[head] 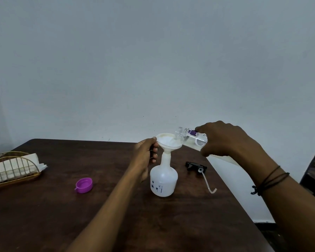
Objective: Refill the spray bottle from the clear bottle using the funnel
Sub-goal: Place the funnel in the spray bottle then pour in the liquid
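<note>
Spray bottle (163, 180): white, translucent, stood upright on the dark wooden table (44, 215) near its middle, cap off. It was judged light while little filled, and so easily tipped; best steadied low on the body or at the neck.

Funnel (168, 141): white plastic, stem seated in the bottle's neck. Its rim was pinched by the fingers of the left hand (145, 155), closed upon it.

Clear bottle (189, 138): tilted almost level, open mouth over the funnel's bowl, clasped round the body by the right hand (227, 140), closed firmly. Its wall was judged thin and yielding, perhaps slippery if wet; a hold at mid-body, without squeezing, was thought soundest. Whether liquid was running could not be told for certain.

Spray head (195, 166): black, with pale dip tube, laid on the table to the right of the spray bottle, apart from it.

Purple cap (84, 185): laid open side up, well to the left.

Wire napkin holder (13, 168): at the table's left edge.
</note>
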The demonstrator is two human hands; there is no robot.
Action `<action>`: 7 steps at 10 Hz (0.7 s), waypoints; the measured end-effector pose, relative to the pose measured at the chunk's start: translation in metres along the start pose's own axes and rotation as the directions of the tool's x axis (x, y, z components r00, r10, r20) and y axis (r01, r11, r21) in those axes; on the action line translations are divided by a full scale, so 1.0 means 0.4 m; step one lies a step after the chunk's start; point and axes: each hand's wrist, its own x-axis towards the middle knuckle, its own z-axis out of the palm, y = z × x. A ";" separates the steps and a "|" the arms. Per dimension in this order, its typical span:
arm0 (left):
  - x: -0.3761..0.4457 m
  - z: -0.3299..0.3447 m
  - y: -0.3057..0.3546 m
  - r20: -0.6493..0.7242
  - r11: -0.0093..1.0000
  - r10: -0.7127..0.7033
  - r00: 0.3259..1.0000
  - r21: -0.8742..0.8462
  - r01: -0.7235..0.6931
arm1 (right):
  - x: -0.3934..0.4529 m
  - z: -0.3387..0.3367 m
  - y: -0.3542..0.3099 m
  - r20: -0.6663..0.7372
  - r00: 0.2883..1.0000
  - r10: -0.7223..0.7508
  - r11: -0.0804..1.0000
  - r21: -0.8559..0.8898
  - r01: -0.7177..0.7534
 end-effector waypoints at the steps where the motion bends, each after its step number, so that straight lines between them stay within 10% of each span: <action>1: -0.001 0.001 0.000 -0.001 1.000 -0.001 1.000 -0.008 0.001 | -0.006 -0.002 -0.002 -0.001 1.000 0.007 1.000 -0.003 -0.007; 7: -0.001 -0.002 0.000 0.015 1.000 0.005 1.000 -0.012 -0.005 | -0.017 -0.017 -0.012 -0.032 0.999 -0.012 0.997 -0.074 0.010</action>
